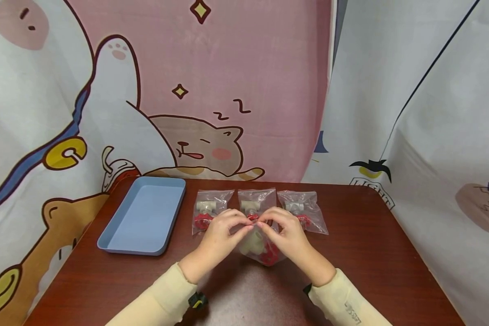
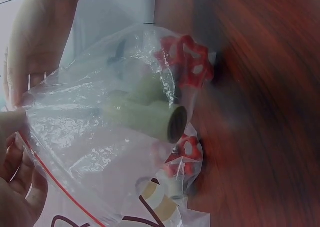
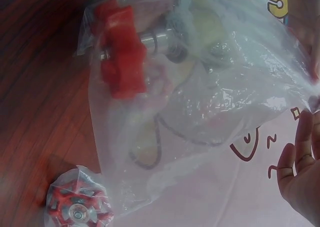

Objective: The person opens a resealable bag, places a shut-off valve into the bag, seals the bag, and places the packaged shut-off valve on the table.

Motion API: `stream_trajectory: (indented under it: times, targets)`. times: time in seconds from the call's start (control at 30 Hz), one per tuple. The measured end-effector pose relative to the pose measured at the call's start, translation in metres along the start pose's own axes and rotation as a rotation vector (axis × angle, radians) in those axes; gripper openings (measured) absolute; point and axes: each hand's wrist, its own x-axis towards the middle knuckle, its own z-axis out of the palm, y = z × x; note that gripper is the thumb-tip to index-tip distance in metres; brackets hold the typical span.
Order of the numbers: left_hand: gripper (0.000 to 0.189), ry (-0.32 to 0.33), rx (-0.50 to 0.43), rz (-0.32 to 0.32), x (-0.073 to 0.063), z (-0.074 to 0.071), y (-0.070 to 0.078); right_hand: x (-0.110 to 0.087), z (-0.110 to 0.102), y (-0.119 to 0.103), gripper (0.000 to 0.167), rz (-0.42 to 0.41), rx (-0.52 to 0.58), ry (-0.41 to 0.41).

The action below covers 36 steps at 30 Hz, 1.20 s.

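Observation:
A clear zip bag [image 1: 250,246] hangs below both hands over the table, its red seal line showing in the left wrist view. Inside it is a valve with a pale green pipe body [image 2: 142,112] and a red handwheel [image 3: 120,49]. My left hand [image 1: 220,235] pinches the bag's top edge between thumb and fingers. Close beside it, my right hand [image 1: 289,233] pinches the same edge, the fingertips of both nearly meeting. The exact grip at the fingertips is partly hidden. Whether the seal is parted cannot be told.
Behind the hands, three more bagged valves lie in a row: a left one [image 1: 205,206], a middle one [image 1: 250,204] and a right one [image 1: 299,207]. To the left a blue tray [image 1: 142,222] rests on the brown table [image 1: 375,253]. Printed cloth [image 1: 261,81] hangs behind.

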Motion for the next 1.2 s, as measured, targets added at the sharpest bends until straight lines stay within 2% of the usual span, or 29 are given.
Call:
stream_trajectory:
  times: [0.27, 0.47, 0.73, 1.03, 1.2]
  targets:
    - [0.006, -0.007, -0.048, -0.012, 0.0, 0.002, -0.003, 0.0, 0.0, 0.001, 0.014, 0.0, 0.0, -0.004]
    - [0.007, -0.012, -0.046, -0.013, 0.0, 0.002, -0.003, -0.004, 0.003, 0.01, 0.01, 0.05, 0.0, -0.01]
    - [0.007, 0.006, -0.031, -0.005, -0.001, 0.003, -0.004, 0.001, 0.001, -0.002, 0.012, 0.017, -0.001, -0.007]
    - [0.006, 0.02, -0.031, 0.027, -0.001, 0.004, -0.004, -0.012, 0.012, 0.033, 0.016, 0.018, 0.016, -0.012]
    - [0.006, 0.017, -0.041, 0.024, -0.001, 0.004, -0.003, -0.013, 0.013, 0.037, 0.012, 0.031, 0.008, -0.037]
